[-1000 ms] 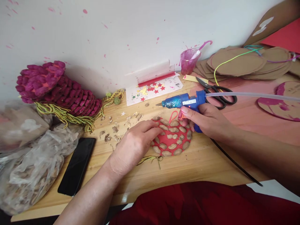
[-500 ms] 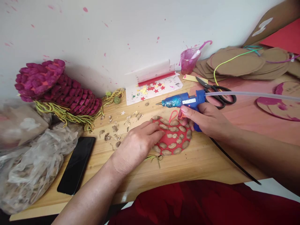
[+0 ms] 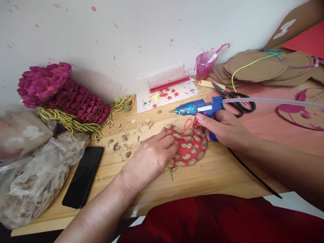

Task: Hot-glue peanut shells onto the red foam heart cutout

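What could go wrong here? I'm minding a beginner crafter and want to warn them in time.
The glue gun in the right hand has its nozzle close to the left hand pressing on the red shell-covered disc: possible burn. Its black cord trails over the table edge and could snag.

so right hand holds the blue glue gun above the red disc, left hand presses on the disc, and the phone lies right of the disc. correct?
Not quite. In the head view the phone lies left of the red disc, not right. The right hand does hold the blue glue gun; the left hand presses on the disc.
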Tool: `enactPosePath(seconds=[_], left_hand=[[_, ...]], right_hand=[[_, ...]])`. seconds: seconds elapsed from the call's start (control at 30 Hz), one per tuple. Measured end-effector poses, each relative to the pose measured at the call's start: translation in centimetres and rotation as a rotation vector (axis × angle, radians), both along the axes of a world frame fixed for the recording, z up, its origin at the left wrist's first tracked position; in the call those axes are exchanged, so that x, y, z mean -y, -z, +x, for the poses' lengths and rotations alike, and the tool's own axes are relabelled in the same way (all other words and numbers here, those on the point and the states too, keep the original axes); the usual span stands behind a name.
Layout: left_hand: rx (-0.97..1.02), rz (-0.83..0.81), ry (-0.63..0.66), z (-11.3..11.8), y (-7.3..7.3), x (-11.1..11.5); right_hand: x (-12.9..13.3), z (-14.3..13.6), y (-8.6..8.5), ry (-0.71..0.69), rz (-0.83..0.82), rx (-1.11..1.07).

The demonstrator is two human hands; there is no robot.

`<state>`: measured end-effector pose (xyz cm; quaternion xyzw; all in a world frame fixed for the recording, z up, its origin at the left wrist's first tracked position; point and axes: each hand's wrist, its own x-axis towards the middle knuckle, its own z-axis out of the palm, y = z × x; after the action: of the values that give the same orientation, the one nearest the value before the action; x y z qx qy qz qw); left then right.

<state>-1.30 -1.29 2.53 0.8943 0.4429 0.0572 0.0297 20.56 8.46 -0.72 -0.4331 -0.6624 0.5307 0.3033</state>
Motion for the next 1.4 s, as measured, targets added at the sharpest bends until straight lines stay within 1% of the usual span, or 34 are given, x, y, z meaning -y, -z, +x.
enactPosePath(seconds=[0.13, 0.23, 0.37, 0.5, 0.6, 0.67, 0.77, 0.87, 0.97, 1.2, 1.3, 1.4], left_hand=[[-0.072, 0.006, 0.017, 0.4, -0.4, 0.2], [-0.071, 0.008, 0.015, 0.3, -0.5, 0.3], [0.043, 0.045, -0.010, -0.7, -0.6, 0.2], [0.167, 0.153, -0.105, -2.0, -0.6, 0.1], [0.183, 0.141, -0.117, -2.2, -0.6, 0.2], [0.158, 0.085, -0.084, -1.9, -0.7, 0.5], [0.053, 0.014, -0.045, -0.9, -1.0, 0.9], [-0.085, -0.019, -0.055, 0.0, -1.5, 1.2], [-0.167, -0.028, -0.081, 0.5, -1.7, 1.3], [-0.229, -0.084, -0.096, 0.9, -1.4, 1.6], [-0.241, -0.080, -0.100, 1.1, -1.4, 1.9], [-0.241, -0.063, -0.106, 1.3, -1.6, 2.0]], right_hand=[[0.0, -0.1, 0.0, 0.008, 0.007, 0.000], [-0.1, -0.1, 0.0, -0.001, 0.008, -0.010], [-0.1, 0.0, 0.0, -0.007, 0.005, -0.019], [0.0, 0.1, 0.0, 0.003, -0.012, -0.025], [-0.1, 0.1, 0.1, 0.016, -0.016, -0.033], [-0.1, 0.1, 0.2, 0.024, -0.020, -0.036], [-0.2, 0.0, 0.2, 0.035, -0.021, -0.039], [-0.2, 0.0, 0.2, 0.028, -0.006, -0.038], [-0.1, -0.1, 0.1, 0.025, -0.007, -0.046], [0.1, -0.1, -0.4, 0.040, -0.030, -0.031], [0.2, -0.1, -0.8, 0.039, -0.051, -0.009], [0.3, 0.0, -0.9, 0.054, -0.050, 0.040]])
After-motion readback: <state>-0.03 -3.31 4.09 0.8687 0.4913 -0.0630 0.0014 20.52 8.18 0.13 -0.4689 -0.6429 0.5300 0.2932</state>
